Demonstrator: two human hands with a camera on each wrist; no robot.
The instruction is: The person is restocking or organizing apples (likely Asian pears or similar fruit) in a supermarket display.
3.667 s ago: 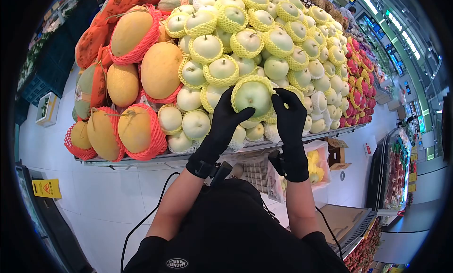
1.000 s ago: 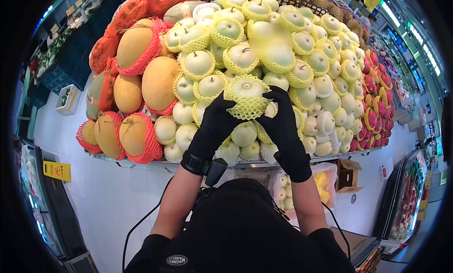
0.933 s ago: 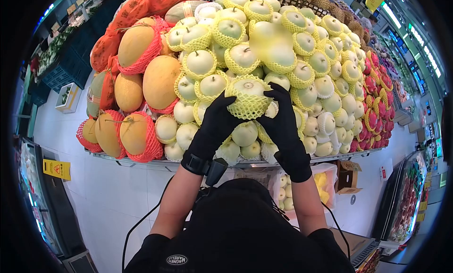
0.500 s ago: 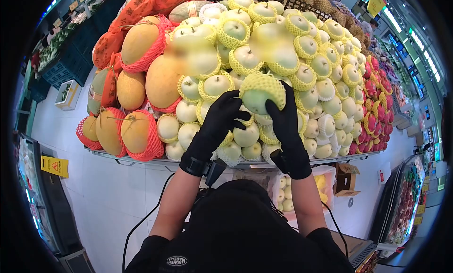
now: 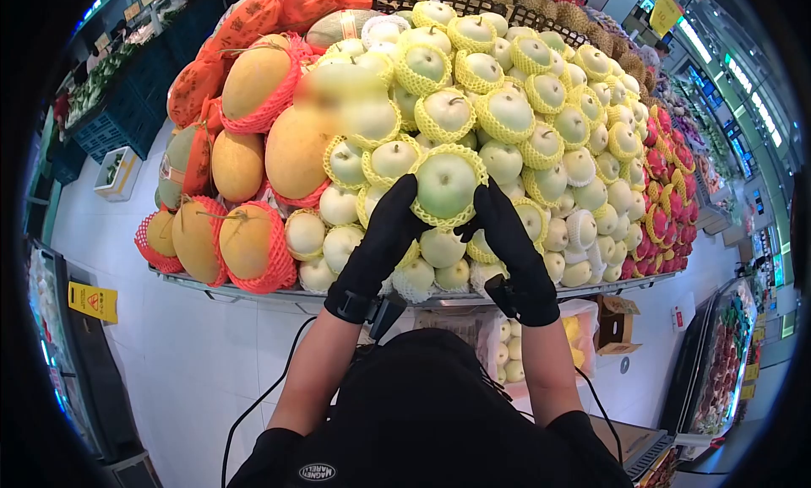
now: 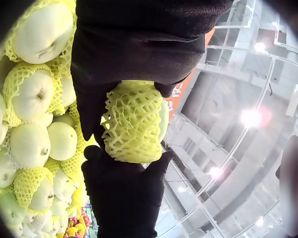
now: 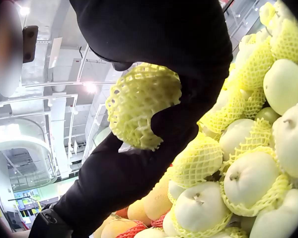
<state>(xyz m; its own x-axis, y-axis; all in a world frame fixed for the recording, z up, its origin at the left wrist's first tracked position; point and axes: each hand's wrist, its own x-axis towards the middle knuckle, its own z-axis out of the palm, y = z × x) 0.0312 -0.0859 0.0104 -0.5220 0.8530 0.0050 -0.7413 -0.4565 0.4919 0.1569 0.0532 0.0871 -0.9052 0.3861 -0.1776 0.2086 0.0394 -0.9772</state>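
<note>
A pale green round melon [image 5: 446,185] in a yellow foam net is held between both black-gloved hands, above the front of the melon pile. The left hand [image 5: 390,226] grips its left side and the right hand [image 5: 503,232] its right side. In the left wrist view the net [image 6: 134,121] wraps the melon, with a strip of bare green skin at one edge. The right wrist view shows the netted melon [image 7: 144,104] with gloved fingers curled round it.
Netted pale melons [image 5: 445,115] are piled behind and around the hands. Orange melons [image 5: 245,240] in red nets lie left, dragon fruit [image 5: 661,192] right. Below the stand's edge are a crate of pale fruit [image 5: 513,350] and a cardboard box [image 5: 615,324].
The melon has turned so its bare green face shows to the head camera, and it sits slightly lower and further left. The left hand has closed in against its side.
</note>
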